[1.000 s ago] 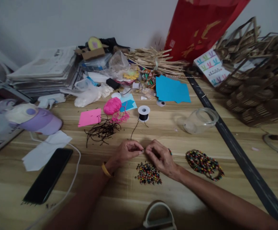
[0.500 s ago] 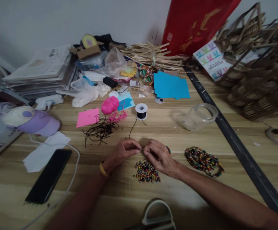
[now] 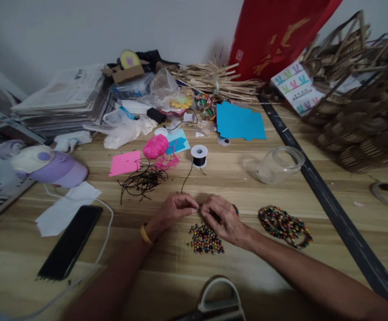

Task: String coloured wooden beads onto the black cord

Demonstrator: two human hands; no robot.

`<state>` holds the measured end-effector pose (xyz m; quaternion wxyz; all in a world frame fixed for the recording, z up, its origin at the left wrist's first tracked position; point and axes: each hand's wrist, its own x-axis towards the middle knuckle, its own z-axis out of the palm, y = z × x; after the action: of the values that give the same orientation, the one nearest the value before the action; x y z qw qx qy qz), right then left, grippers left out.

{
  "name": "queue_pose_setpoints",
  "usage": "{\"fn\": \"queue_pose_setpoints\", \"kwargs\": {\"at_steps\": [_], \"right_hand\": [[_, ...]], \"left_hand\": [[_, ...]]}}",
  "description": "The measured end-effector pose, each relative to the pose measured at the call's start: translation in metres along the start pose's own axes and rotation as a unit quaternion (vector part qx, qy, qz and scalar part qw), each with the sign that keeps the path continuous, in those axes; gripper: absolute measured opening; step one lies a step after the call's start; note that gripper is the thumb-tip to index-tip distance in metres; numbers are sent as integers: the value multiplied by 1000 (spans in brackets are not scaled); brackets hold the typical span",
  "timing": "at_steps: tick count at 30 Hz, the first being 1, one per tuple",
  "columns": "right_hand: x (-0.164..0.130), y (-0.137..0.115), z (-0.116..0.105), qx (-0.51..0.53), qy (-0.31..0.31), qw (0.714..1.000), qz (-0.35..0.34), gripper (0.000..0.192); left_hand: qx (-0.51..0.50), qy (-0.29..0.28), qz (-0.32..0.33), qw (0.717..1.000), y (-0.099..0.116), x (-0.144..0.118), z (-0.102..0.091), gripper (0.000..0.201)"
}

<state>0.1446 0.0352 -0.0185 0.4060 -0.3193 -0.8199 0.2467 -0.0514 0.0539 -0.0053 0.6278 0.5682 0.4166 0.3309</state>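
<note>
My left hand (image 3: 177, 210) is closed, thumb and forefinger pinching a thin black cord just above the tabletop. Facing it, fingertips almost touching, my right hand (image 3: 222, 219) also pinches the cord; its finer grip is too small to make out. A bit of a string of coloured beads (image 3: 235, 210) peeks out behind my right hand. Loose multicoloured beads (image 3: 206, 239) lie in a pile just below both hands. Beyond them stands a white spool of black cord (image 3: 199, 156), its loose end trailing toward my left hand. Finished-looking bead strands (image 3: 284, 226) lie coiled at the right.
Scissors (image 3: 221, 296) lie at the near edge. A glass jar (image 3: 279, 165) stands right of the spool. Black cord pieces (image 3: 142, 180), pink yarn (image 3: 156, 146) and a phone (image 3: 70, 242) with a white cable are on the left. Woven baskets (image 3: 364, 138) crowd the right.
The view has shifted slightly, so the table things sit a little further right. My hands keep nearly the same pinching pose over the beads.
</note>
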Motion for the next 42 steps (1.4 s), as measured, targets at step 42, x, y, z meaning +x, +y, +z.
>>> {"fn": "queue_pose_setpoints", "kwargs": {"at_steps": [42], "right_hand": [[1,-2,0,8,-16,1000,9,13]], "left_hand": [[-6,-2,-15,1000,-2,0,-1,21]]}}
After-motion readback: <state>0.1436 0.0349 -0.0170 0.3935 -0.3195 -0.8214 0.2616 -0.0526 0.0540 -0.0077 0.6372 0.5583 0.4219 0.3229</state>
